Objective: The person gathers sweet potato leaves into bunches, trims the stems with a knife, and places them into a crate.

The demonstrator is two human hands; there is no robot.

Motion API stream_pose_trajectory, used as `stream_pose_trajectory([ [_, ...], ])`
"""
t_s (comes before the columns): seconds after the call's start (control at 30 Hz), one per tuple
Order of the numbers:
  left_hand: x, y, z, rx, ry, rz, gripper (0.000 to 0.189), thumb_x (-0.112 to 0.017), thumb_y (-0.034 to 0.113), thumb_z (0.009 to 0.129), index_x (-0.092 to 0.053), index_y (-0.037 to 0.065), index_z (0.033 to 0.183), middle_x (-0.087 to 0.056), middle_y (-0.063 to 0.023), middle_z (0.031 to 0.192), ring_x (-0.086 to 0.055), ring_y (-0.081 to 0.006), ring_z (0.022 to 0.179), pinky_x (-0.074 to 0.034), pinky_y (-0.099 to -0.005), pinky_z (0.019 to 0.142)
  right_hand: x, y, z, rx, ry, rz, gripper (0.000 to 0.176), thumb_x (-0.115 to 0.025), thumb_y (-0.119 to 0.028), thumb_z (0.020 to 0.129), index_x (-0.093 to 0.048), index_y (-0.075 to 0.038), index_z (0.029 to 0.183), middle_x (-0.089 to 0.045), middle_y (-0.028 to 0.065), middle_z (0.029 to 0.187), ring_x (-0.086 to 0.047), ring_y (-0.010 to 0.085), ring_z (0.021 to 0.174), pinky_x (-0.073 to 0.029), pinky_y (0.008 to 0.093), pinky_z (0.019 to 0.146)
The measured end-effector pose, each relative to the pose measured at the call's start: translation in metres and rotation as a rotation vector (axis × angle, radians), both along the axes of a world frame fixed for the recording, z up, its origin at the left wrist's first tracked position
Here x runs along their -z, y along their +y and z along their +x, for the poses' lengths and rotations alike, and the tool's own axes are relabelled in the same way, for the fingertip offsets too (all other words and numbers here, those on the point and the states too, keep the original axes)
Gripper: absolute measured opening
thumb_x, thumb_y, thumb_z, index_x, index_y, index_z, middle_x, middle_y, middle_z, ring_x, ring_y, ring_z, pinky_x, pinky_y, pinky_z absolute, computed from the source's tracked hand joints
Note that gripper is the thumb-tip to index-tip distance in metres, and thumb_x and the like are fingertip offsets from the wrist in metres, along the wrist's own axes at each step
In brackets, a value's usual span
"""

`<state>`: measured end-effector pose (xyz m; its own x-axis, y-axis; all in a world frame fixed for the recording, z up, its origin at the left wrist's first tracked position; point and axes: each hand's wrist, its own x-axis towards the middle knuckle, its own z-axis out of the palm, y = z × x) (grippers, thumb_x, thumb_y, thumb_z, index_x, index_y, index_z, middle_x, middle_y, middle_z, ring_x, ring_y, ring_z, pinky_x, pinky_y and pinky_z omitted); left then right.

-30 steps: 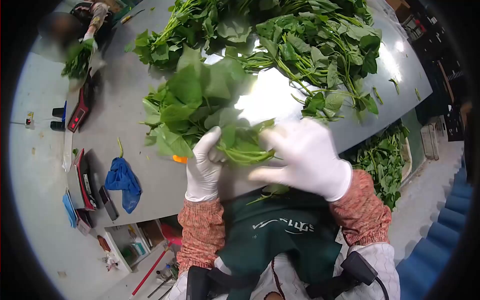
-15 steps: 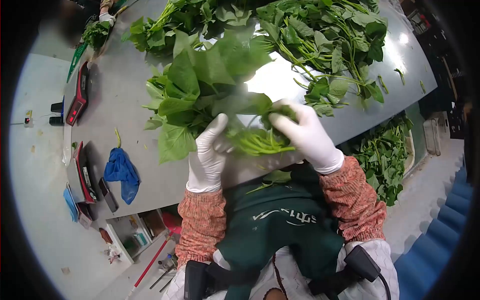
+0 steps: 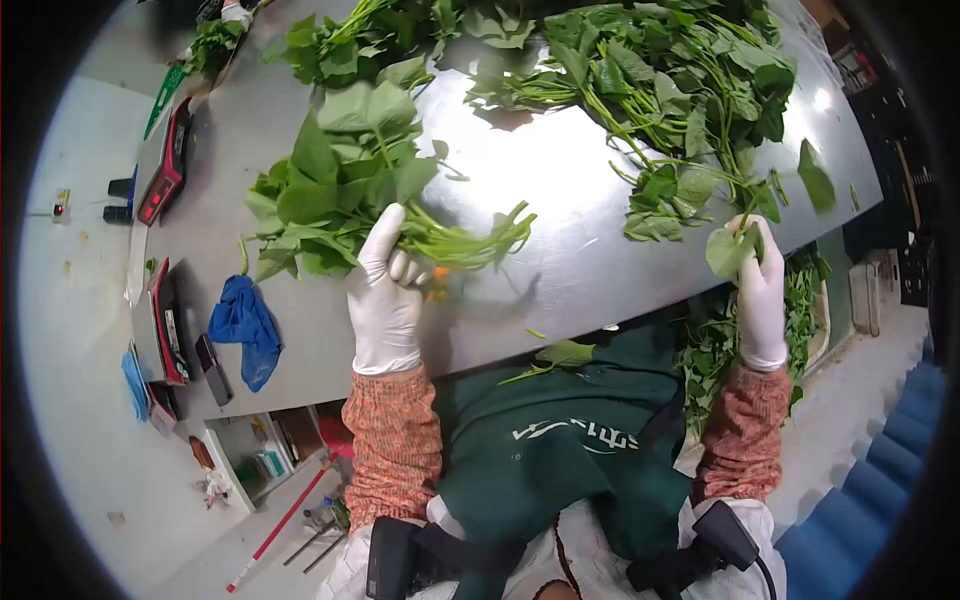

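Greens point(image 3: 335, 180) splay slim stems point(image 3: 480, 243); left hand point(image 3: 387, 300) clasps them, right hand point(image 3: 761, 305) pinches a leaf point(image 3: 729, 251)

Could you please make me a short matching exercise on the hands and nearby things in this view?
Column one:
1. Left hand
2. Right hand
3. Crumpled blue item
4. Apron

Column two:
A. Lying on the grey table
B. Holding a leaf near the table's edge
C. Dark green with white marks
D. Gripping a bundle of leafy stems

Right pairs: 1-D, 2-B, 3-A, 4-C.
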<state>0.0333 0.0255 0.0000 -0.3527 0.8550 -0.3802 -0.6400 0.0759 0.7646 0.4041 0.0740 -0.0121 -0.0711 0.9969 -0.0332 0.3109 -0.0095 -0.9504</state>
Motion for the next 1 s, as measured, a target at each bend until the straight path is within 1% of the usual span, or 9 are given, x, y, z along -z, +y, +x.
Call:
stream_pose_trajectory([
  [0.1,-0.013,0.006,0.021,0.008,0.108,-0.064,0.021,-0.063,0.015,0.090,-0.055,0.014,0.070,-0.024,0.0096,0.050,-0.018,-0.0060,0.043,-0.018,-0.0263,0.046,-0.019,-0.003,0.017,-0.068,-1.397,0.518,0.047,-0.063,-0.006,0.081,-0.051,-0.004,0.127,-0.058,0.0157,0.114,-0.055,0.0303,0.107,-0.036,0.0439,0.103],
  [0.13,-0.013,0.007,0.029,0.027,0.092,-0.045,0.019,-0.063,0.015,0.089,-0.056,0.014,0.071,-0.025,0.0095,0.050,-0.019,-0.0060,0.043,-0.018,-0.0262,0.047,-0.038,-0.005,0.005,-0.039,-1.288,0.511,0.048,-0.064,-0.003,0.078,-0.054,-0.005,0.125,-0.058,0.0137,0.117,-0.052,0.0280,0.114,-0.028,0.0452,0.110],
  [0.27,-0.012,0.009,0.055,0.061,0.114,-0.063,0.018,-0.065,0.013,0.088,-0.057,0.013,0.071,-0.026,0.0090,0.050,-0.022,-0.0065,0.044,-0.019,-0.0256,0.047,-0.087,-0.016,-0.062,-0.233,-0.570,0.689,0.022,-0.063,-0.002,0.079,-0.067,-0.004,0.101,-0.065,0.0079,0.094,-0.059,0.0270,0.094,-0.043,0.0407,0.093],
  [0.37,-0.005,0.001,0.053,0.214,0.158,0.021,0.014,-0.068,0.017,0.087,-0.067,0.004,0.091,-0.052,0.0027,0.065,-0.043,-0.0077,0.053,-0.036,-0.0225,0.052,-0.075,-0.015,-0.114,-0.314,-0.512,0.655,0.046,-0.079,-0.035,0.068,-0.063,-0.008,0.102,-0.061,0.0074,0.090,-0.057,0.0272,0.084,-0.041,0.0369,0.077],
  [0.43,-0.025,0.003,0.078,0.089,0.258,-0.039,0.017,-0.069,0.017,0.087,-0.066,0.005,0.098,-0.057,0.0005,0.073,-0.046,-0.0084,0.054,-0.037,-0.0225,0.052,-0.055,-0.011,-0.140,-0.321,-0.444,0.675,0.040,-0.078,-0.036,0.070,-0.061,-0.009,0.095,-0.058,0.0084,0.082,-0.057,0.0277,0.078,-0.042,0.0383,0.072],
  [0.67,0.002,-0.013,0.061,0.205,-0.079,0.057,0.020,-0.065,0.017,0.090,-0.064,0.003,0.106,-0.038,0.0090,0.061,-0.033,-0.0055,0.053,-0.025,-0.0238,0.051,-0.031,-0.011,-0.148,-0.342,0.004,0.285,0.016,-0.066,-0.016,0.084,-0.067,0.000,0.084,-0.062,0.0121,0.075,-0.061,0.0247,0.069,-0.048,0.0343,0.063],
  [0.77,-0.007,-0.005,0.066,0.219,-0.059,-0.017,0.015,-0.068,0.016,0.088,-0.057,0.013,0.078,-0.025,0.0093,0.050,-0.020,-0.0068,0.044,-0.020,-0.0268,0.046,-0.035,-0.009,-0.133,-0.218,0.381,-0.101,0.015,-0.060,-0.012,0.090,-0.066,0.001,0.087,-0.063,0.0053,0.078,-0.059,0.0148,0.071,-0.047,0.0289,0.068],
  [0.9,-0.001,0.002,0.057,0.274,-0.164,0.001,0.016,-0.062,0.020,0.093,-0.059,0.013,0.079,-0.025,0.0102,0.048,-0.020,-0.0057,0.042,-0.019,-0.0251,0.044,-0.028,-0.010,-0.122,-0.311,0.783,-0.169,0.019,-0.050,-0.016,0.099,-0.059,0.000,0.099,-0.060,0.0011,0.078,-0.056,0.0097,0.076,-0.047,0.0246,0.072],
  [1.0,0.006,0.003,0.036,0.194,-0.213,0.072,0.016,-0.058,0.020,0.096,-0.061,0.012,0.083,-0.023,0.0111,0.048,-0.018,-0.0043,0.041,-0.018,-0.0244,0.044,-0.037,-0.014,-0.101,-0.130,0.532,-0.165,0.024,-0.049,-0.025,0.100,-0.054,-0.003,0.091,-0.051,0.0009,0.076,-0.046,0.0082,0.068,-0.043,0.0265,0.082],
])
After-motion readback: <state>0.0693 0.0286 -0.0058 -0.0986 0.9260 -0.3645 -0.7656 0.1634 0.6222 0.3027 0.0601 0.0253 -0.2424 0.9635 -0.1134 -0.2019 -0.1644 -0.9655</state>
